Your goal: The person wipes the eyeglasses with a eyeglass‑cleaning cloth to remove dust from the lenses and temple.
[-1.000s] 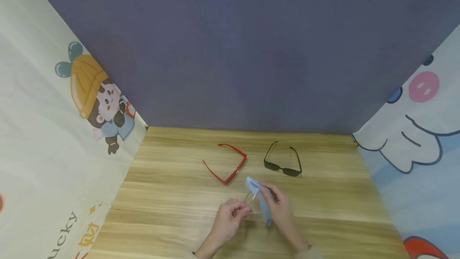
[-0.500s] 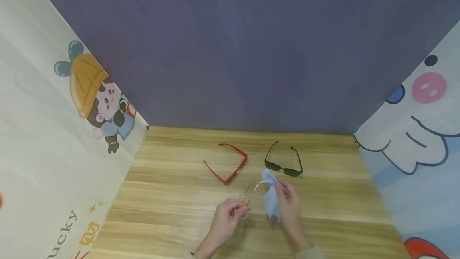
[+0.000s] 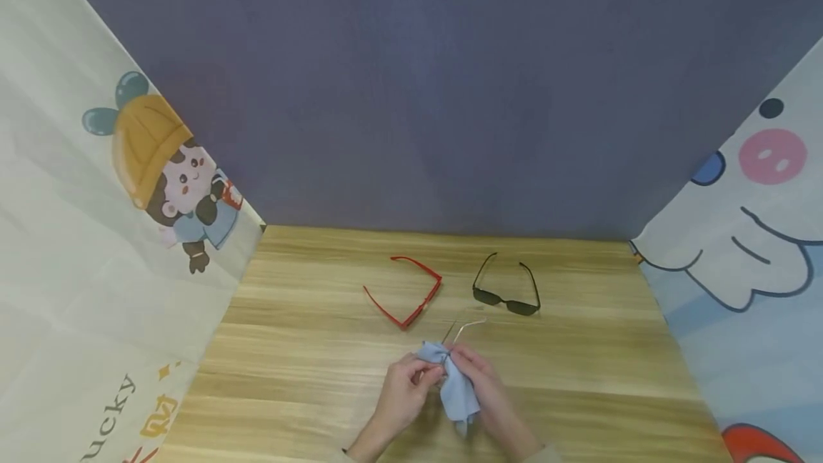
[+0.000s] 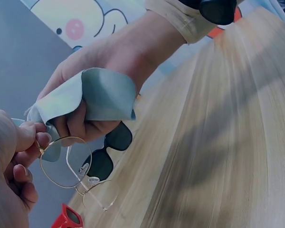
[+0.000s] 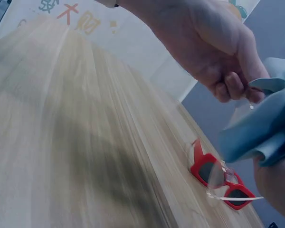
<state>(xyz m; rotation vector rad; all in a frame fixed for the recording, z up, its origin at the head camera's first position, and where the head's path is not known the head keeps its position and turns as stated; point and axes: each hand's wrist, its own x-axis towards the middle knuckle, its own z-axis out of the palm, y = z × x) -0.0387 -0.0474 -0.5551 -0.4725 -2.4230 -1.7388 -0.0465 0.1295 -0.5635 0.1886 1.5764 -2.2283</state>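
Low in the head view, my left hand pinches thin gold-rimmed eyeglasses at one end of the frame. The round lenses are clear, and the slim temples point away over the table. My right hand holds a light blue cloth gathered in its fingers. Part of the cloth is at the temple beside the left fingertips, and the rest hangs down between the hands. In the left wrist view the cloth covers some of the right fingers. Both hands are held above the wooden table.
Farther back on the table lie red-framed sunglasses, temples unfolded to the left. Black sunglasses lie to their right with temples pointing backward. A dark panel rises behind the table, with printed cartoon sheets at both sides.
The right hand first drew the cloth outward to the right along a temple, then came back left and down to the left fingertips. The left hand stayed nearly in place with the eyeglasses.
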